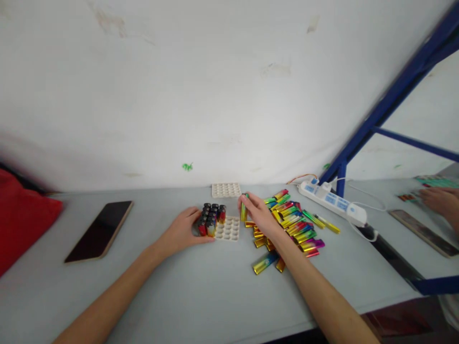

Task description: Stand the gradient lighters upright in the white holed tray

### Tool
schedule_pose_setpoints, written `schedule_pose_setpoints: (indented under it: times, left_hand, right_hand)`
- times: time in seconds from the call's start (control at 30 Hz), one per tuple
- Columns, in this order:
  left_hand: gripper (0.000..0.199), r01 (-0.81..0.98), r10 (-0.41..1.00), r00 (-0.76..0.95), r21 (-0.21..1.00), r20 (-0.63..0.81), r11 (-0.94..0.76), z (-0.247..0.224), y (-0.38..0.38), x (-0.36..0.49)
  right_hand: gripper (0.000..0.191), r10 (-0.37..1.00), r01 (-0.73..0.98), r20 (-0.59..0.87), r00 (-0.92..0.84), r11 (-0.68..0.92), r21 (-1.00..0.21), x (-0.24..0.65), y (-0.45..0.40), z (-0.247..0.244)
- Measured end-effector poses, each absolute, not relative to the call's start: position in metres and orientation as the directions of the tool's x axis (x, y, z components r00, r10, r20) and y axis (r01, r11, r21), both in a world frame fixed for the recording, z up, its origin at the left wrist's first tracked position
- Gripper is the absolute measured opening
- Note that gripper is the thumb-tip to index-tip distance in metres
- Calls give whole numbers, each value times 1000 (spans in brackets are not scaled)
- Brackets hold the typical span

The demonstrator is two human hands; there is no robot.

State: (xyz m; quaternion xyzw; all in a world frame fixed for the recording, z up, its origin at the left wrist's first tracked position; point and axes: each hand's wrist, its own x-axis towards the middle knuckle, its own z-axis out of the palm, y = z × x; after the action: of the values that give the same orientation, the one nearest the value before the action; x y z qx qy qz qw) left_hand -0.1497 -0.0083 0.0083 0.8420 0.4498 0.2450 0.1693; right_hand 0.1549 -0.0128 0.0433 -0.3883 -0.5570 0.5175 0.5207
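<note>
My left hand (pixel 184 230) curves around the left side of a block of upright, black-topped lighters (pixel 209 219), its fingers and thumb apart. These lighters stand at the left part of a white tray with round holes (pixel 228 229). Between the fingertips of my right hand (pixel 256 210) is a green and gold lighter case (pixel 244 208), held upright just right of the tray. Under and beside my right forearm lies a loose pile of shiny, multicoloured lighter cases (pixel 296 222). What my left palm touches is partly hidden.
Behind the tray lies another holed white tray (pixel 225 190). A phone (pixel 100 231) and red cloth (pixel 25 215) are at left. A white power strip (pixel 333 200) and blue frame (pixel 358 138) stand right; beyond are another phone (pixel 423 231) and another person's hand (pixel 439 198).
</note>
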Motion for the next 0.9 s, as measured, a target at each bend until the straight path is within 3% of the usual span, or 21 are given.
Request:
schedule_pose_setpoints:
  times: [0.1,0.2,0.4,0.53,0.7,0.9]
  left_hand:
    - [66,676,839,475,501,267,-541,6,-8,-151]
    - [68,680,844,465,502,267,-534,4,-8,-151]
    - [73,712,871,409,502,272,-491,-2,-11,-148]
    - [73,720,875,395,497,281,-485,-3,-12,-145]
    - [73,716,868,408,491,282,-496,2,-13,-142]
    - [74,716,864,417,482,283,-504,0,-13,-145]
  right_hand:
    - [68,952,-187,128,-279,77,-979,145,-25,43]
    - [68,950,-129,69,-304,30,-991,142,-29,43]
    - [72,984,203,173,-53,180,-962,134,-29,36]
    - [65,980,362,194,45,165,-917,130,-33,35]
    - [51,984,409,171,-42,173,-896,129,-38,37]
    - [50,955,427,271,-121,296,-854,132,-40,41]
